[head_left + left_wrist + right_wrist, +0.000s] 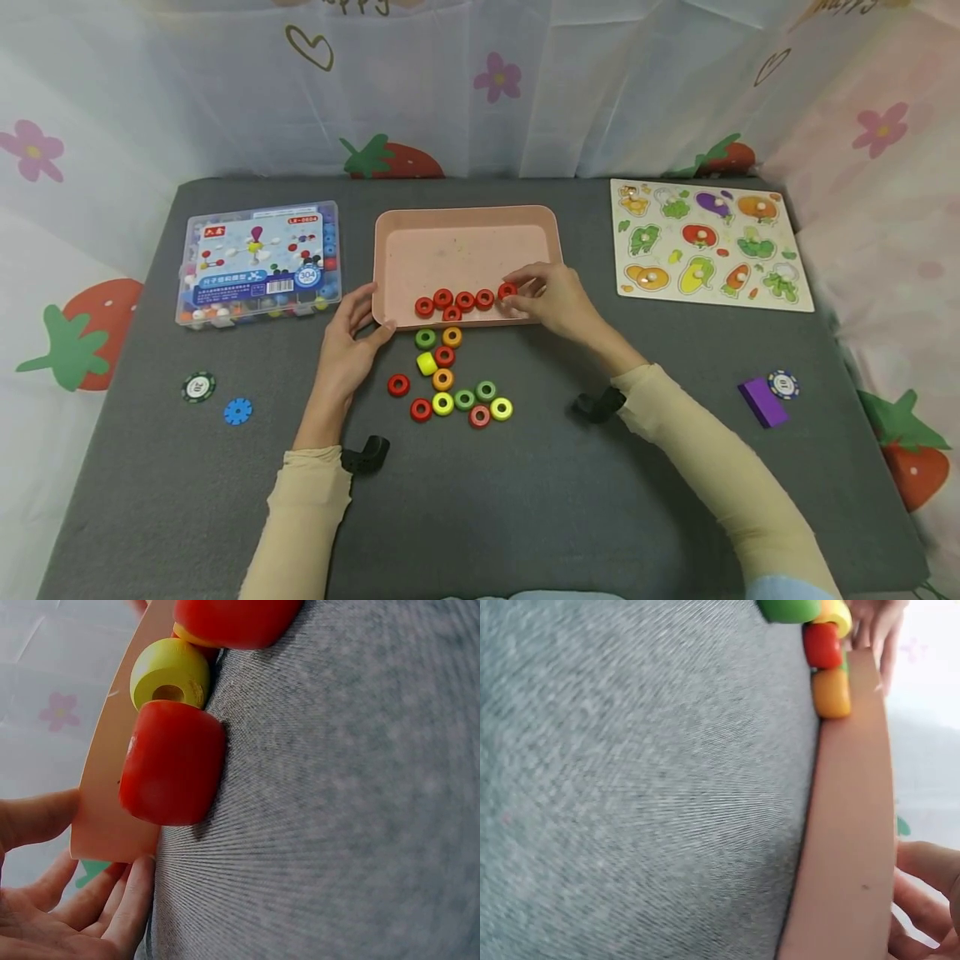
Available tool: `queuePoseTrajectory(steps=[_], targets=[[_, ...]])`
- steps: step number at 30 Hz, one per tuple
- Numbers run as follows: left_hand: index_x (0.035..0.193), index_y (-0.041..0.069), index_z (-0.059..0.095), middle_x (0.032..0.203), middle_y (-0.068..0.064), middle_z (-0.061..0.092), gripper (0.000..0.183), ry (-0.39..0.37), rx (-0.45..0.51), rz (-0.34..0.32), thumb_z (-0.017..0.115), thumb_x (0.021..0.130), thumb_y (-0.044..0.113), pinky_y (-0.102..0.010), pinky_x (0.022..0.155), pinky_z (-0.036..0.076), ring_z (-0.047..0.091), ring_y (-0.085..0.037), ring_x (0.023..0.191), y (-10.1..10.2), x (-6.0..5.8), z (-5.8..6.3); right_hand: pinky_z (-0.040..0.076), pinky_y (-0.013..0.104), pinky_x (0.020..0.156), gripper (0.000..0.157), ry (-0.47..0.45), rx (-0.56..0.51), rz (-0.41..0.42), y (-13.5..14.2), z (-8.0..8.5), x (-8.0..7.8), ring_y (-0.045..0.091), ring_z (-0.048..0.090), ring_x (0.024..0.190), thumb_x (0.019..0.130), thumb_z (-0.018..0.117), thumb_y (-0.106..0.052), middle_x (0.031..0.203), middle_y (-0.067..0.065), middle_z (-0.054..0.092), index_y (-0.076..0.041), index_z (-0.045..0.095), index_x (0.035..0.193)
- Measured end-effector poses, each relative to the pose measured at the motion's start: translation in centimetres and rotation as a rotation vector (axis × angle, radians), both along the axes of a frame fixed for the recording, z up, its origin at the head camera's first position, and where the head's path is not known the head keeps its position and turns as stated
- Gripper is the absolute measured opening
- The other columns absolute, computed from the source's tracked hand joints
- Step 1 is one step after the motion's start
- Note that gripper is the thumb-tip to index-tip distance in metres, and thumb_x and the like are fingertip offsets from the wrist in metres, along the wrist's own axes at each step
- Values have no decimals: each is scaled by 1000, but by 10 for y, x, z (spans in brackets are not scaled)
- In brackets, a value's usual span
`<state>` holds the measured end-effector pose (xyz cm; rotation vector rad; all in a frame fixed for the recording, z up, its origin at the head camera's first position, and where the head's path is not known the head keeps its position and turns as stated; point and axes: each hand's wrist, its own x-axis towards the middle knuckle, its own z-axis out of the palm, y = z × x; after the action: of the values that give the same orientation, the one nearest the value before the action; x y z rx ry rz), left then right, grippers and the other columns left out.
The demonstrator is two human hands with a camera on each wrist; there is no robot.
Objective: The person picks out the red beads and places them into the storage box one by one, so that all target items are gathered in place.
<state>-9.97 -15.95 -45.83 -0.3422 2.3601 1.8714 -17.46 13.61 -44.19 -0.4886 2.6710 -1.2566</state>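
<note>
A shallow pink tray [465,218] lies on the grey table, with several red ring beads [465,302] along its near inner side. My left hand [347,354] grips the tray's front left corner, thumb at the near rim and fingers along the left side. Over the front right part of the tray, my right hand [558,304] pinches a red bead [507,291] between thumb and fingers. In the right wrist view the tray wall hides that bead. Loose beads in yellow [501,408], green [486,391], orange [442,380] and red [398,384] lie before the tray.
A clear plastic case [258,262] of coloured parts stands left of the tray. To the right lies a vegetable puzzle board [712,246]. A green chip [198,387] and a blue disc [237,411] are at left; a purple block [762,403] and a chip [783,384] at right.
</note>
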Motion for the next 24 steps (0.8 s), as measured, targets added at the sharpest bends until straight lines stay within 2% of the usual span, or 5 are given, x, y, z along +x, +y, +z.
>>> queuePoseTrajectory(steps=[5,7,15,24], targets=[[153,9,38,153,-18,45,62,-8,18,-7,63,97,4,-55,113,30,41,-33,142,5,5,19,49,29,64,28,-23,7,-21,-4,-5,-2,21,65,82,85,81,-11,100,10,72,-5,76,111],[153,9,38,153,-18,44,62,-8,14,-10,63,97,4,-55,112,31,41,-34,142,5,5,21,48,28,64,28,-25,15,-22,-5,-7,-3,21,65,82,85,81,-11,100,10,72,-5,76,111],[153,19,40,152,-9,48,63,17,4,-4,67,96,12,-53,113,30,43,-26,141,-2,-1,-6,47,30,65,27,-31,63,-2,-8,-9,-4,20,63,81,85,81,-12,99,9,71,-5,76,110],[153,20,39,153,-8,48,64,20,13,-4,67,96,12,-52,112,33,43,-25,141,-3,-2,-11,49,33,71,31,-26,89,28,-12,-13,-2,18,65,83,87,79,-13,100,7,73,-6,74,116]])
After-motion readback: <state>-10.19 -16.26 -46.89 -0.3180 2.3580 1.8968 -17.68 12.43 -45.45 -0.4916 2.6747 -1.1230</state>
